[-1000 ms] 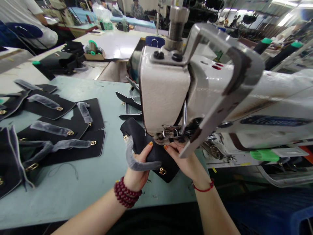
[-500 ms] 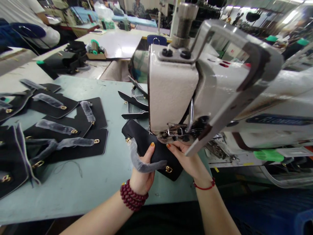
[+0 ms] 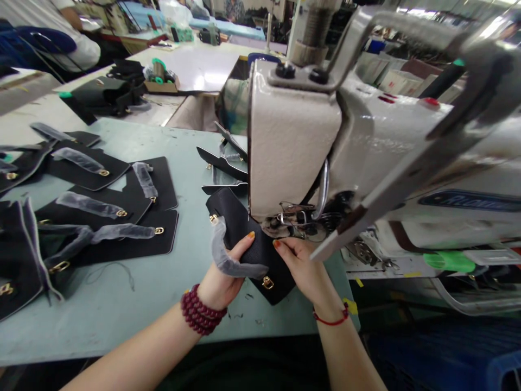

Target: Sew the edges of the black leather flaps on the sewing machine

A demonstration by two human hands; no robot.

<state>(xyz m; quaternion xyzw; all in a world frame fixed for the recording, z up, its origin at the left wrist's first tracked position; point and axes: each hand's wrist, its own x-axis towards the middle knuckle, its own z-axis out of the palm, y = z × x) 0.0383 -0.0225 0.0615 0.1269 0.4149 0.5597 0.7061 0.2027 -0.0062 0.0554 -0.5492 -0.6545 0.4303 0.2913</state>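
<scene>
Near: black piece point(image 3: 262, 252) held at sewing machine point(image 3: 295, 141), above table point(image 3: 122, 320); near side gripped by left hand point(image 3: 222, 282), thumb on top, other fingers mostly hidden; right side pinched by right hand point(image 3: 306, 271). Handle point(image 3: 220, 253) already joined by gold rings point(image 3: 267, 282). Work judged under way; seam hidden, so amount done cannot be told. Piece finely grained, tilted; handle greyish, seemingly wrapped, arched over left hand. Left: similar pieces point(image 3: 134, 248) laid overlapping, handles attached. Far: upright pieces point(image 3: 223, 162) partly hidden by machine; whether finished or waiting cannot be told.
</scene>
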